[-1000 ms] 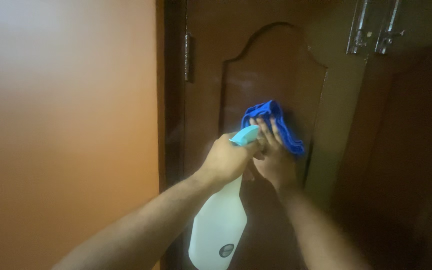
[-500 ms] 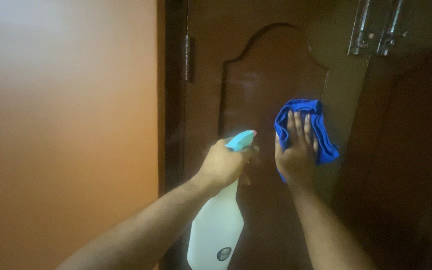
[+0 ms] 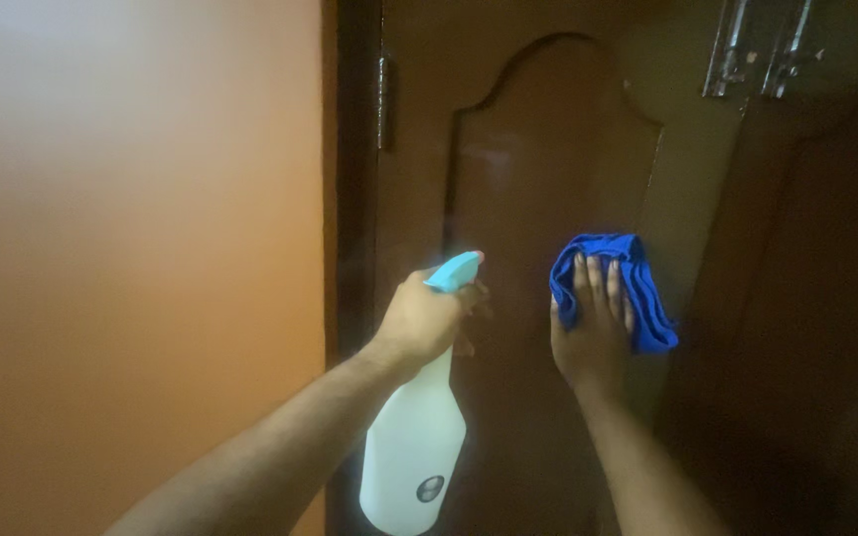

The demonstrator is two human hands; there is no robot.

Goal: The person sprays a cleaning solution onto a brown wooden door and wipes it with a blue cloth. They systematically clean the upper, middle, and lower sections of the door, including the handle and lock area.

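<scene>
My left hand (image 3: pixel 424 320) grips the neck of a white spray bottle (image 3: pixel 414 447) with a light blue trigger head (image 3: pixel 454 270), held upright in front of a dark brown wooden door (image 3: pixel 538 169). My right hand (image 3: pixel 593 323) lies flat against the door's raised arched panel and presses a bunched blue cloth (image 3: pixel 638 288) onto the wood. The cloth sticks out above and to the right of my fingers, near the panel's right edge.
An orange wall (image 3: pixel 131 258) fills the left side. The dark door frame (image 3: pixel 350 179) carries a metal hinge (image 3: pixel 385 89). A metal latch (image 3: pixel 757 50) sits at the top right, beside a second dark door leaf (image 3: pixel 806 298).
My right hand has slid the blue cloth from beside the bottle's head to the right across the panel, then slightly down. The left hand with the bottle has stayed nearly still.
</scene>
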